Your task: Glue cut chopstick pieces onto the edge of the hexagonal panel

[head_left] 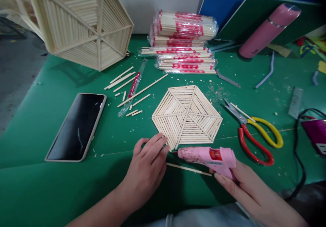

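Observation:
A flat hexagon of glued wooden sticks (187, 114) lies on the green mat. My left hand (147, 167) rests at its near-left corner, fingertips pinched on the panel's edge. My right hand (251, 189) grips a pink glue gun (210, 156), whose nozzle points left toward that same corner. A single loose stick (188, 169) lies on the mat under the gun, between my hands.
A black phone (77, 125) lies at left. Loose cut sticks (128, 86) and wrapped chopstick packs (184, 42) sit behind the hexagon. Red-and-yellow scissors (254, 132) lie right. A large stick lantern frame (81, 23) stands back left, a pink bottle (268, 28) back right.

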A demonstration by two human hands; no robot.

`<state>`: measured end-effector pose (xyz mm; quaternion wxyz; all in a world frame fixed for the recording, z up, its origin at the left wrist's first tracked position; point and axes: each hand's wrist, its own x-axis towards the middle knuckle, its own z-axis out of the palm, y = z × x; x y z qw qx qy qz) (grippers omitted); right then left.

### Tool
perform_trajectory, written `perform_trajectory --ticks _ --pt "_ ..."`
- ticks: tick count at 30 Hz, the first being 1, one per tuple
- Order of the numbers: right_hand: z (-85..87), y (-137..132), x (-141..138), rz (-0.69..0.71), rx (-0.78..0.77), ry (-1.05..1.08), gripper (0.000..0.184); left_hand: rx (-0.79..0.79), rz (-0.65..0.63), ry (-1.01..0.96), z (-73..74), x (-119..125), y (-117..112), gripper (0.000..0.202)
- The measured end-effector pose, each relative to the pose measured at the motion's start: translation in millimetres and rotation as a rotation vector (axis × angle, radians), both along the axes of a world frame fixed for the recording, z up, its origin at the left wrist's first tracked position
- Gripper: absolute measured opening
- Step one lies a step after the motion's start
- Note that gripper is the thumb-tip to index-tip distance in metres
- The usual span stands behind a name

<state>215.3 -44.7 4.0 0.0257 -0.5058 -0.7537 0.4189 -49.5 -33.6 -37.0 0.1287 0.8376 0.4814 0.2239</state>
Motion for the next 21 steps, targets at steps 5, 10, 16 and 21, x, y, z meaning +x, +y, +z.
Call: perform_trajectory --ticks 5,10,16,21 --pt "4.3 2 -7 -0.083 0.006 0.025 0.034 -0.026 0.003 -0.009 0.1 0 -1 0.027" --pt "7.4 5 -8 -0.096 0.072 0.042 0.035 -0.028 0.005 -0.017 0.8 0 -2 0.027" --pt "2.8 3 0 -0.068 0.091 0.017 0.039 -0.027 0.001 -0.019 1.1 0 0 0.027" --pt "2.5 4 -1 -0.068 0.072 0.026 0.040 -0.020 0.002 -0.018 0.2 0 -1 0.027"
